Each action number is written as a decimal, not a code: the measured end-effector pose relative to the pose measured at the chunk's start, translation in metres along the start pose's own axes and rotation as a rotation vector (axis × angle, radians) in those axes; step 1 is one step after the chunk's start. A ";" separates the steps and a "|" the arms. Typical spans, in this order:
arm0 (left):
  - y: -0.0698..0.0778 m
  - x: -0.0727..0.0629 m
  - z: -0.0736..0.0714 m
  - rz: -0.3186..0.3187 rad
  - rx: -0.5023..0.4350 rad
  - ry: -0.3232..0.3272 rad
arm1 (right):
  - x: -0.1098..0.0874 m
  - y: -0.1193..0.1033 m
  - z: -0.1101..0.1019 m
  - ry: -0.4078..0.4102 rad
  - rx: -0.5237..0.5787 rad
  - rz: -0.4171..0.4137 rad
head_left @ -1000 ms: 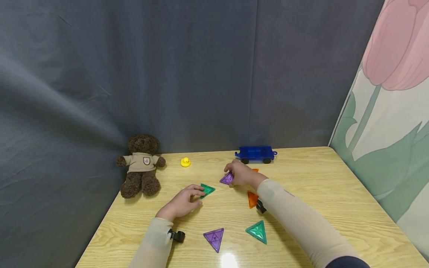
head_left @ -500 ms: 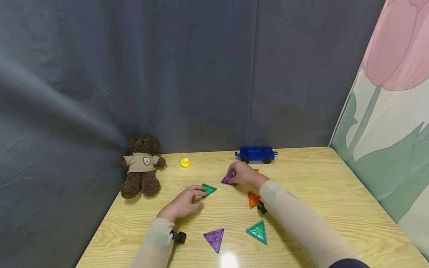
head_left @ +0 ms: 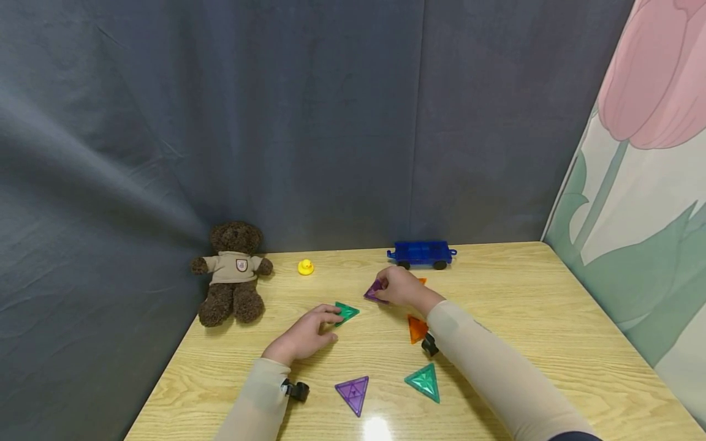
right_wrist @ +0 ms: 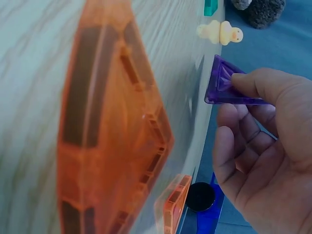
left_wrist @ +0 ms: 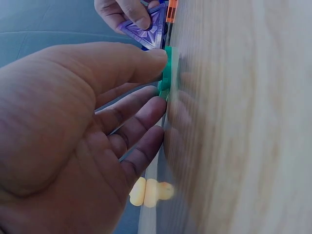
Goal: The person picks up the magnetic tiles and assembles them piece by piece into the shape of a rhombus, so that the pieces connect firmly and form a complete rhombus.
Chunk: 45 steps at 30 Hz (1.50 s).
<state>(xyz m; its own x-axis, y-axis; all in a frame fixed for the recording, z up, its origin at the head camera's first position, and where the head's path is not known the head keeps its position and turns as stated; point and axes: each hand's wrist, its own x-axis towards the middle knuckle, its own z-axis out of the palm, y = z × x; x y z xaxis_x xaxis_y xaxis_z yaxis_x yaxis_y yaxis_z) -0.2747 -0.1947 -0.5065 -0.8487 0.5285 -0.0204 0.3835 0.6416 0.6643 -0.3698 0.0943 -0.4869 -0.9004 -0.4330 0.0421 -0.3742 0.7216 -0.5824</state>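
In the head view my left hand (head_left: 306,334) lies low over the table with its fingertips on a green triangular magnetic tile (head_left: 347,313), flat on the wood. The thumb is spread away from that tile there. My right hand (head_left: 401,286) pinches a purple triangular magnetic tile (head_left: 374,292) between thumb and fingers. The right wrist view shows this purple tile (right_wrist: 226,85) tilted, one corner pointing up, thumb on its face. Ahead of the left hand, the left wrist view has the green tile (left_wrist: 166,73) edge-on, with the purple tile (left_wrist: 148,31) beyond it.
Nearer the front lie another purple tile (head_left: 353,394) and another green tile (head_left: 424,383). Orange tiles (head_left: 417,329) sit beside and behind the right forearm. Along the back stand a brown teddy bear (head_left: 234,272), a yellow rubber duck (head_left: 306,267) and a blue wheeled toy car base (head_left: 421,253).
The left hand and the green tile under its fingertips have slid slightly right. The right hand has shifted a little right, its fingers drawn closer together on the purple tile, which has changed its tilt.
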 end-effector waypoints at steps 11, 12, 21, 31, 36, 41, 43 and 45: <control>0.002 0.007 0.007 0.032 0.012 -0.009 | -0.001 -0.002 -0.001 -0.007 0.005 0.001; 0.002 0.007 0.008 0.037 0.012 -0.009 | 0.000 -0.002 -0.001 -0.006 0.002 0.005; 0.005 0.011 0.012 0.032 0.005 -0.013 | -0.001 -0.006 -0.001 0.023 0.000 -0.012; 0.011 0.017 0.014 0.033 -0.002 -0.016 | -0.003 -0.014 0.000 0.034 0.022 0.003; 0.012 0.020 0.014 0.037 0.008 -0.019 | -0.002 -0.017 0.002 0.046 -0.005 -0.016; 0.011 0.023 0.015 0.050 0.008 -0.031 | -0.002 -0.016 0.004 0.036 0.004 0.000; 0.011 0.024 0.016 0.051 0.005 -0.035 | -0.002 -0.016 0.006 0.032 0.010 0.000; 0.011 0.024 0.016 0.048 -0.002 -0.040 | -0.002 -0.016 0.007 0.030 0.012 -0.006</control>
<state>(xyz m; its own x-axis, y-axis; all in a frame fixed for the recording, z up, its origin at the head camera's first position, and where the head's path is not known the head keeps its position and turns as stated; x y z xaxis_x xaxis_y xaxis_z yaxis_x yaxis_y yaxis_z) -0.2854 -0.1659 -0.5113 -0.8144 0.5801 -0.0184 0.4225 0.6143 0.6665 -0.3604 0.0797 -0.4827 -0.9045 -0.4206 0.0702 -0.3773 0.7127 -0.5914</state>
